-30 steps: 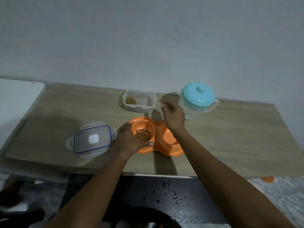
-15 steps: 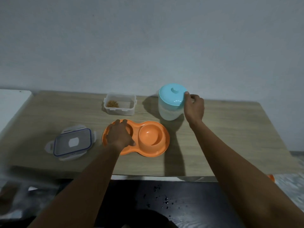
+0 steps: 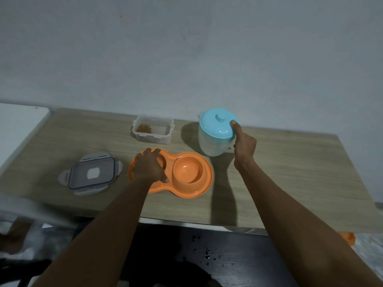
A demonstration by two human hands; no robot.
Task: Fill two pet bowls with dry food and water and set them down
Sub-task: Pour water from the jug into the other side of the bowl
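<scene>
- Since half a second ago the right hand [image 3: 244, 145] has settled onto the jug [image 3: 211, 141]. It was only touching the side of the jug lid [image 3: 216, 126], and now the thumb [image 3: 236, 129] lies up against the lid's edge.
- The right fingers are curled in at the jug's handle side, so it's gripping the jug (the handle itself is mostly hidden behind the hand).
- The left hand [image 3: 148, 167] has hardly shifted. It sits palm down over the left bowl of the orange dish [image 3: 192, 183], fingers spread and bent, tips on the far rim and thumb on the near side, holding it.
- A second ago you could see kibble in that left bowl. Now the hand covers it, so I can't tell what's in there.
- The right bowl [image 3: 187, 170] is uncovered, and all I can see in it is orange plastic.
- The dish sits flat on the table [image 3: 290, 172], near the front edge. The jug stands upright just behind its right end.
- The clear tub [image 3: 153, 137] is behind the dish, open, with a bit of kibble [image 3: 143, 128] in its left corner.
- The tub lid [image 3: 92, 172] lies flat, left of the dish and not touching it.
</scene>
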